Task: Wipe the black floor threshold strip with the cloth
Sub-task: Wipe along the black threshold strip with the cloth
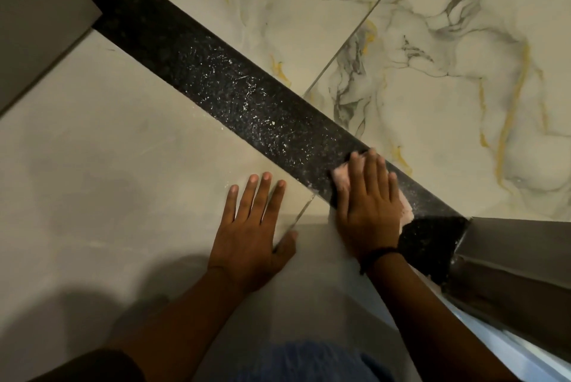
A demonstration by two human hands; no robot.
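Black threshold strip (pixel 234 94): runs diagonally across the floor, from a grey door frame (pixel 40 11) well beyond the left hand to a second grey frame (pixel 509 252) just beside the right wrist. Speckled surface, scattered with white flecks and smears along the stretch ahead of the hands; the short stretch behind the right hand, toward the near frame, looks darker and cleaner.

Cloth (pixel 341 179): pale pink, flat on the strip, mostly covered by the right hand; edges show past the fingertips and the outer side of the palm.

Right hand (pixel 367 205): fingers spread, palm pressed flat on the cloth, spanning the strip's width (dark band at the wrist).

Left hand (pixel 253 224): fingers spread, palm flat on the plain beige tile (pixel 108 165) on the near side of the strip, beside the right hand, touching neither cloth nor strip.

Marbled tile (pixel 432 57): white with grey and gold veins, on the far side of the strip; one grout line meets the strip's far edge.

Open room: the strip lies bare from the right fingertips to the far frame.

Writing or labels: none legible.
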